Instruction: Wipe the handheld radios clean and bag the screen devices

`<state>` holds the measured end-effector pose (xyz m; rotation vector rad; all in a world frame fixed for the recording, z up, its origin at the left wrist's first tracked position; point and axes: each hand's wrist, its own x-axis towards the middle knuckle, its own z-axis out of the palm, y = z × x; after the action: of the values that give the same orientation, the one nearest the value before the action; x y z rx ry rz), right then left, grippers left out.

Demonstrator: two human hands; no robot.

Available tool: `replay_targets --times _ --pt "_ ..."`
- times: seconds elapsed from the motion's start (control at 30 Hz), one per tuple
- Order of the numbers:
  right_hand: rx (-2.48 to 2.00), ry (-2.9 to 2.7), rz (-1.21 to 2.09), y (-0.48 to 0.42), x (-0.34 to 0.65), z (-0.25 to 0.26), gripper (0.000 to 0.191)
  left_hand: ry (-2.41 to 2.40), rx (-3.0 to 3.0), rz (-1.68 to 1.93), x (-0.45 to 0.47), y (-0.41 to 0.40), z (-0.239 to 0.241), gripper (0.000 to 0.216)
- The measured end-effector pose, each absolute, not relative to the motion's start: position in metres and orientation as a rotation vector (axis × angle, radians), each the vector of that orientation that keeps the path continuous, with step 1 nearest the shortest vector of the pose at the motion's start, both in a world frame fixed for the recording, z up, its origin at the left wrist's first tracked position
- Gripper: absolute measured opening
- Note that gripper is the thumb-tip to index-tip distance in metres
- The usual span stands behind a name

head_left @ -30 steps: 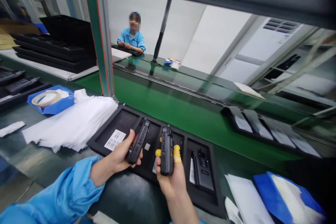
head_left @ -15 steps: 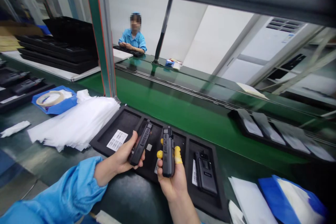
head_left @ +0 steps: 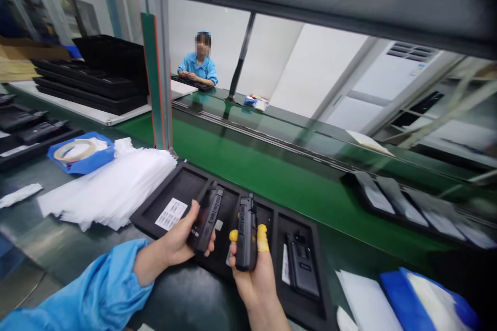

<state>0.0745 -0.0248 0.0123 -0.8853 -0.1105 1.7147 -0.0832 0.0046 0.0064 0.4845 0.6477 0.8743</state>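
Observation:
My left hand (head_left: 180, 240) is wrapped round a black handheld device (head_left: 207, 217) with a row of side buttons and a dark, glossy face. In my right hand (head_left: 254, 274) is a similar black handheld device (head_left: 245, 235), held upright with its button side towards me. Yellow finger cots (head_left: 263, 238) cover the tips of some right-hand fingers. Both devices are above a black foam tray (head_left: 149, 212) with compartments. A third device (head_left: 303, 264) with a clip on its back lies in the tray's right compartment, beside a white label. A printed label sheet (head_left: 171, 213) rests in the left compartment.
White sheets (head_left: 112, 186) and a blue bin (head_left: 83, 154) holding a tape roll stand left. Stacked black trays (head_left: 89, 85) are behind a metal post (head_left: 157, 62). More papers and a blue packet (head_left: 407, 295) lie right. A co-worker (head_left: 199, 64) sits across the green belt (head_left: 217, 139).
My left hand has turned its device slightly, so more of the glossy face shows. The right hand still holds its device. The view has tilted up a little, moving the background lower.

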Motion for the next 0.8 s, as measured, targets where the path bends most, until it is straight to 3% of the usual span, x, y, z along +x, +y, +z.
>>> replay_targets --times 0.17,0.43,0.67,0.8 --pt "-0.895 -0.166 1.703 -0.023 0.076 0.01 0.053 0.314 0.492 0.881 -0.09 0.005 0.012 0.051" --pt "-0.926 -0.163 1.575 -0.024 0.077 0.01 0.045 0.301 0.517 0.899 -0.092 0.003 0.017 0.039" --pt "-1.033 -0.278 1.438 -0.026 0.093 0.022 0.054 0.579 0.72 1.052 -0.102 0.001 0.032 0.081" --pt "-1.155 -0.549 1.396 -0.018 0.119 0.033 0.061 1.081 1.184 1.08 -0.124 0.022 0.059 0.083"
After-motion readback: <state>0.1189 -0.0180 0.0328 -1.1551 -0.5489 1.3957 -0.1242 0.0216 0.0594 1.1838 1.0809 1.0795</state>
